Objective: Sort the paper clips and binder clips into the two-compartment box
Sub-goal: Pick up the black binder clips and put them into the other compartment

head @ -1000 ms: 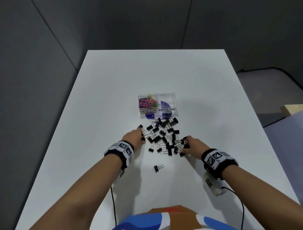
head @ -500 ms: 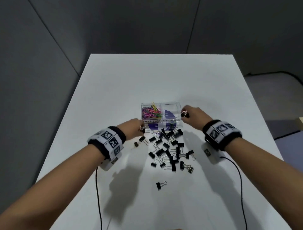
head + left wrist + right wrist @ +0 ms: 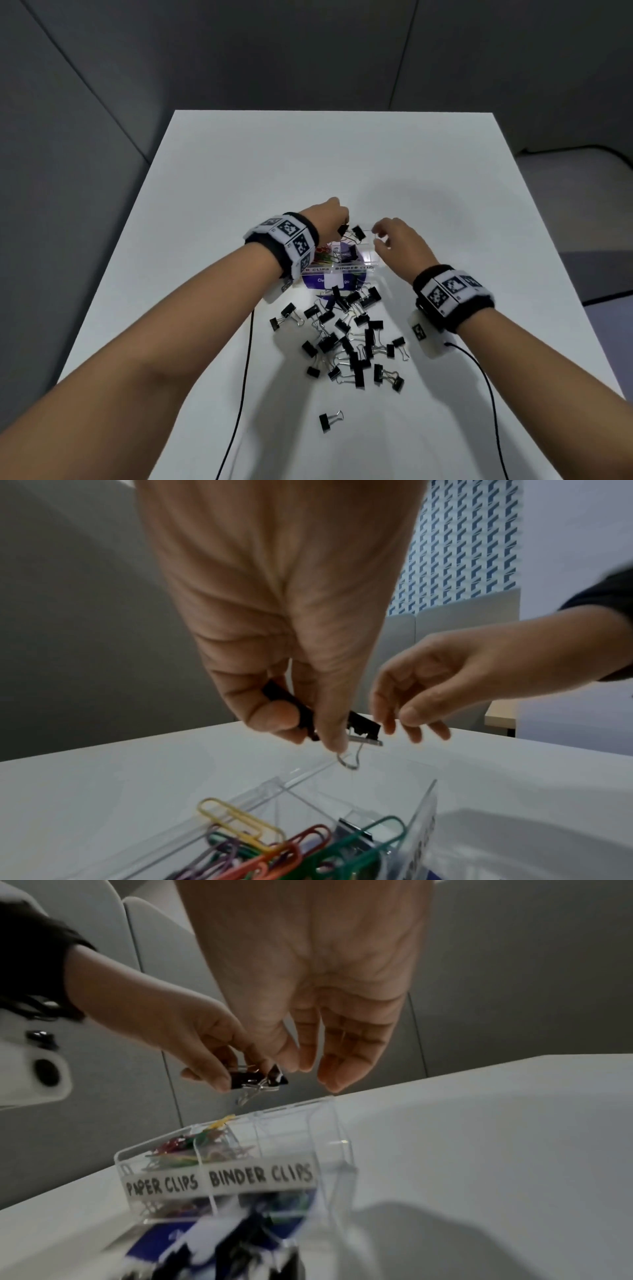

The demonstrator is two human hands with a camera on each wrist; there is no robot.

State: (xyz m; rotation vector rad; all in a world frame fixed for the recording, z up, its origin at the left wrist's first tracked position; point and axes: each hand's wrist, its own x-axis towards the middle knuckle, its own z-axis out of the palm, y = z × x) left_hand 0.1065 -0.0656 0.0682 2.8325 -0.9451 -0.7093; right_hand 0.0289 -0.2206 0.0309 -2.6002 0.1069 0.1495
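The clear two-compartment box (image 3: pixel 371 263) stands mid-table, labelled PAPER CLIPS and BINDER CLIPS (image 3: pixel 219 1180). Coloured paper clips (image 3: pixel 274 853) fill its left compartment. My left hand (image 3: pixel 344 228) hovers above the box and pinches two black binder clips (image 3: pixel 301 712) by thumb and fingers; one dangles (image 3: pixel 257 1080). My right hand (image 3: pixel 378 236) hangs just right of them over the binder side, fingers relaxed and empty (image 3: pixel 308 1072). A black binder clip (image 3: pixel 352 255) lies in the right compartment. Several loose binder clips (image 3: pixel 349 329) are heaped in front of the box.
One stray binder clip (image 3: pixel 330 420) lies nearer to me than the heap. The box sits on a purple printed disc (image 3: pixel 318 281). Black wrist cables (image 3: pixel 245 359) trail over the white table (image 3: pixel 239 171). Grey walls close in at left and behind.
Both hands rose from the heap to above the box. The right hand held a clip beside the box half a second ago and is now empty. The left hand carried clips over the box.
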